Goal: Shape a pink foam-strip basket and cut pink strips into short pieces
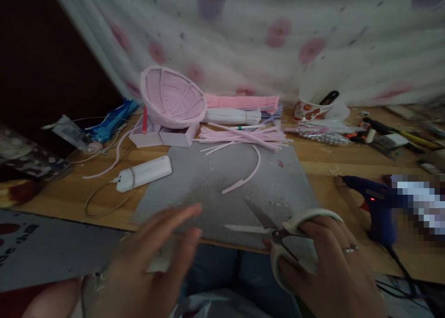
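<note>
The left hand [149,257] is nearest, blurred, its fingers released and its thumb held apart from them. Across from it, the right hand [335,257] grasps white-handled scissors [277,236], with fingers through the upper loop and the thumb in the lower one; a ring [350,249] sits on one finger. The blades are parted and point left, over the near part of a grey mat [194,183].

To the right, on the wooden tabletop [316,169], lies a blue glue gun [377,200] with a small red light lit, its nozzle facing left. To the left, a white power bank [146,173] lies beside the mat, a cable plugged into its end and looped around.

Beyond the scissors' tips, a curved pink strip [257,165] lies on the mat, apart from both hands. At the mat's far edge a loose pile of pink strips [243,136] lies crosswise. Left of the pile, a ribbed pink bowl [170,95] rests tilted on a lilac box [177,138], with a blue bundle [114,121] farther left. Behind the pile lie a white bundle [232,116] and a salmon bundle [239,101]. At the right stands a patterned cup [313,109], a bag of beads [325,136] in front of it. A flowered curtain [243,40] hangs behind everything.
</note>
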The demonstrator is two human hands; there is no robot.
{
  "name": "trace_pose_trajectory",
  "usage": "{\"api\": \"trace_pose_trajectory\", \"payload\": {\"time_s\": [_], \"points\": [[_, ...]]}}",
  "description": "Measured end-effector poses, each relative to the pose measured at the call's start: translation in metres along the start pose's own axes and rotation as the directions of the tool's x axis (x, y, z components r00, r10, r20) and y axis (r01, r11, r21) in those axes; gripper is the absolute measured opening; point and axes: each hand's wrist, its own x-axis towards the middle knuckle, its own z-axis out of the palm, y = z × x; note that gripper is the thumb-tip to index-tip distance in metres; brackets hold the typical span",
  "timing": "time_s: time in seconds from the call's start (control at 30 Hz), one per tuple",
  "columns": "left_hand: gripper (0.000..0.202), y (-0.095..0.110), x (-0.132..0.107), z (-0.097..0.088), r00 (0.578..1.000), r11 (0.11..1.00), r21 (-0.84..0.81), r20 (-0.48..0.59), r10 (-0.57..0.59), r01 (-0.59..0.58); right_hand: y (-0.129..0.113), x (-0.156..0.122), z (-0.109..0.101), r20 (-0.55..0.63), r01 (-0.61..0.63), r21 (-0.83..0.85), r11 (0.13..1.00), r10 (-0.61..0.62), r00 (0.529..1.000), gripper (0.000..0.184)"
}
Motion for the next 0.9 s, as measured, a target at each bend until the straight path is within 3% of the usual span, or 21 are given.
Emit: {"api": "trace_pose_trajectory", "payload": {"time_s": [0.07,0.13,0.23,0.5,0.73,0.9], "points": [[0.025,0.025,0.006,0.010,0.996,0.992,-0.121,0.082,0.043,-0.033,0.001,-0.001,-0.003,-0.011,0.011,-0.011,1.000,-0.011,1.000,0.025],[0.018,0.037,0.011,0.018,0.994,0.981,-0.190,0.095,0.054,-0.035,0.003,-0.004,-0.007,-0.021,0.031,-0.034,0.999,-0.032,0.999,0.025],[0.013,0.038,0.017,0.024,0.989,0.964,-0.265,0.130,0.065,-0.029,0.007,-0.007,-0.012,0.000,0.091,-0.065,0.994,-0.091,0.996,0.025],[0.020,0.035,0.020,0.022,0.926,0.935,-0.345,0.372,0.055,0.083,0.016,-0.008,-0.027,0.067,0.252,-0.128,0.959,-0.245,0.967,0.020],[0.016,0.044,0.018,0.022,0.905,0.964,-0.267,0.415,0.094,0.022,0.015,-0.005,-0.033,-0.044,0.236,-0.119,0.964,-0.243,0.969,0.016],[0.016,0.043,0.014,0.024,0.898,0.977,-0.168,0.398,0.186,-0.128,0.013,-0.001,-0.037,0.021,0.271,-0.159,0.949,-0.272,0.962,0.024]]}}
